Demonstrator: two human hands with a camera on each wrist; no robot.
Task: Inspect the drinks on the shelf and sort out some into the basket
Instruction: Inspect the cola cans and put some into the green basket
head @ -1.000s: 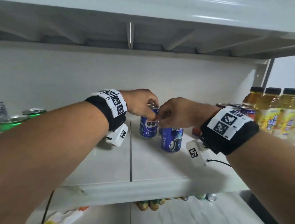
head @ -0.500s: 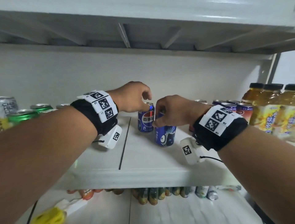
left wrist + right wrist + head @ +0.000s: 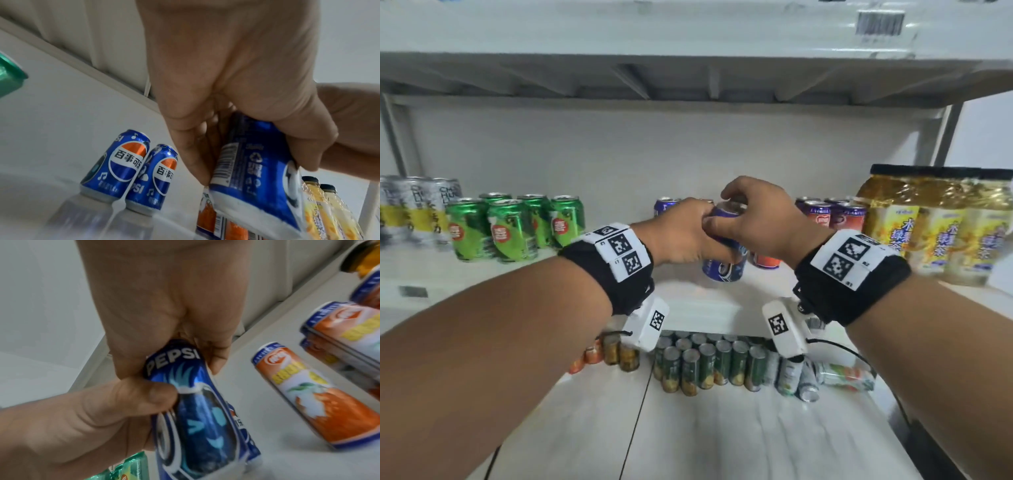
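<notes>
Item: blue Pepsi can (image 3: 724, 265), held tilted just above the white shelf (image 3: 698, 301), between both hands.

Left hand (image 3: 681, 236): fingers curled round the can's side; in the left wrist view the fingers (image 3: 191, 154) lay along the barcode side and the thumb pressed the other side. Grasping the can.

Right hand (image 3: 756, 219): came over the top of the can, fingers curled about its upper rim; in the right wrist view the palm covered the can's top end above the PEPSI lettering. Grasping the same can. The two hands touched one another over it.

Both wrists carried black bands with white coded markers.

Shelf contents, same level:
- two more blue Pepsi cans (image 3: 127, 167), upright, side by side, behind the held one;
- green cans (image 3: 513, 226), a group to the left;
- white and yellow cans (image 3: 410, 205), far left;
- orange and white cans (image 3: 320, 395), to the right, upright;
- yellow tea bottles (image 3: 941, 226), in clear wrap, far right.

Lower shelf (image 3: 722, 438): rows of dark green cans (image 3: 709, 363), some lying on their sides at the right.

Room: pale back wall, white metal shelf above. Basket not seen in any view.
</notes>
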